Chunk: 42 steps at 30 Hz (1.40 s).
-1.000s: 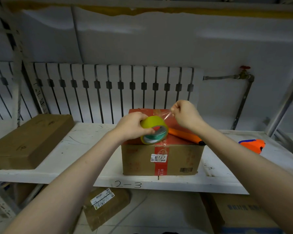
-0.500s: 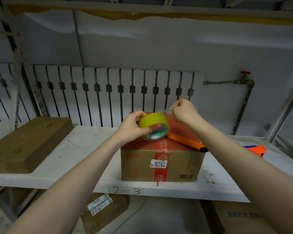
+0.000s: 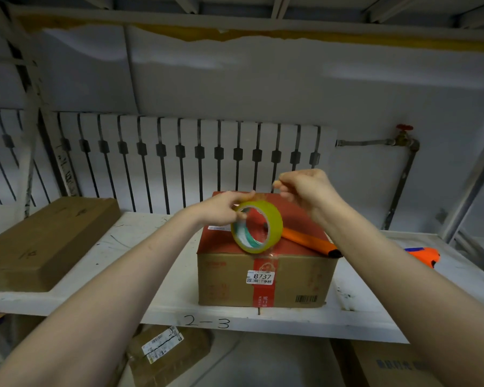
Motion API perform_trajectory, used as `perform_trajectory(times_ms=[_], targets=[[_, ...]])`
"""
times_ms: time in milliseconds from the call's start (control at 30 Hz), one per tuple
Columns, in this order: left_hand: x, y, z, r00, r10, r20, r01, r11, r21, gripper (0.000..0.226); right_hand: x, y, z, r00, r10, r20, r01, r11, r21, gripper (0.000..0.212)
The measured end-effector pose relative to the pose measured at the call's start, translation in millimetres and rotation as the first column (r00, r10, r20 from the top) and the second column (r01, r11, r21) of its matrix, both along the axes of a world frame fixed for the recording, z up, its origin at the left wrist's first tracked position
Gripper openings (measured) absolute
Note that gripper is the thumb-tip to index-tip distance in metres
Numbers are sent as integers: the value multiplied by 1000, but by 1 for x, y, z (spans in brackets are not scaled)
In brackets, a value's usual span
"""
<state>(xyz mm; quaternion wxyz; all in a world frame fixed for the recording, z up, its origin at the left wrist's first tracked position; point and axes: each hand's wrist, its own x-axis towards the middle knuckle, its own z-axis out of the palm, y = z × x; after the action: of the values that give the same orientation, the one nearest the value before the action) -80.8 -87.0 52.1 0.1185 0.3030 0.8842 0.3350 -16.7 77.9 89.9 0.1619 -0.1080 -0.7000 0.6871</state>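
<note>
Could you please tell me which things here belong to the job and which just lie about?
In use: tape roll, left hand gripping it, right hand seemingly pinching its end, red-topped box.
Lying about: orange stick, orange-blue tool, flat brown box.

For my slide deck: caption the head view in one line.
Left hand holds a yellow tape roll over a red-topped carton on a shelf; right hand curled above it.

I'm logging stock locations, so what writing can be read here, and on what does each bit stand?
"8737": on the white label on the front of the cardboard box.
"2-3": handwritten on the front edge of the shelf.
Too blurred or small to read: the small print under that number, the label on the parcel below the shelf, and the print on the lower right box.
</note>
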Motion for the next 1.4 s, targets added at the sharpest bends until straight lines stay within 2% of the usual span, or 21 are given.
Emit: perform_trajectory(times_ms=[100, 133, 200, 300, 367, 467, 567, 633, 733, 800, 900, 967, 1033, 1133, 1267, 1400], targets=[[6, -4, 6, 995, 19, 100, -35, 986, 165, 79, -8, -4, 5, 995, 64, 70, -49, 978, -201, 7], [9, -3, 9, 994, 8, 105, -32, 974, 226, 79, -10, -6, 5, 995, 73, 71, -54, 970, -237, 5], [13, 1, 14, 999, -1, 44, -13, 954, 299, 72, -15, -8, 3, 995, 74, 73, -50, 958, -282, 14], [15, 13, 13, 994, 101, -26, -83, 914, 398, 57, -19, -5, 2, 997, 47, 65, -24, 948, -316, 15], [13, 22, 8, 979, 200, -42, -158, 874, 460, 40, -19, -2, 3, 998, 31, 52, -11, 940, -342, 6], [7, 29, 4, 943, 318, -102, -220, 822, 526, 11, -18, -1, 3, 999, 25, 36, -9, 923, -385, 7], [3, 31, 5, 904, 401, -151, -261, 794, 550, 2, -18, -2, 4, 999, 44, 18, -32, 904, -426, 6], [2, 31, 5, 886, 432, -170, -286, 796, 534, 3, -17, -4, 4, 998, 52, 21, -41, 931, -364, 10], [-1, 33, 4, 863, 476, -168, -329, 782, 529, 5, -17, 0, 6, 1000, -16, -26, 12, 991, -130, 10], [-2, 33, 4, 865, 487, -121, -352, 760, 546, 6, -15, 11, 10, 990, -95, -106, 96, 995, 11, 4], [1, 34, 3, 898, 440, 7, -361, 728, 583, 6, -17, 27, 5, 973, -114, -199, 161, 957, 239, 9], [1, 34, 2, 905, 421, 60, -369, 708, 602, 14, -23, 28, -10, 988, -51, -147, 109, 899, 425, 7], [-2, 33, 4, 904, 420, 82, -382, 705, 598, 19, -29, 25, -27, 997, 38, -62, 0, 846, 533, 24], [-5, 32, 7, 902, 421, 96, -397, 719, 571, 17, -31, 21, -42, 981, 146, -129, -46, 817, 574, 32], [-7, 30, 10, 916, 386, 107, -376, 735, 565, 13, -39, 20, -45, 938, 144, -316, 36, 865, 500, 18], [-10, 29, 12, 925, 357, 133, -365, 733, 574, 7, -49, 24, -45, 903, 179, -392, 42, 869, 492, 8]])
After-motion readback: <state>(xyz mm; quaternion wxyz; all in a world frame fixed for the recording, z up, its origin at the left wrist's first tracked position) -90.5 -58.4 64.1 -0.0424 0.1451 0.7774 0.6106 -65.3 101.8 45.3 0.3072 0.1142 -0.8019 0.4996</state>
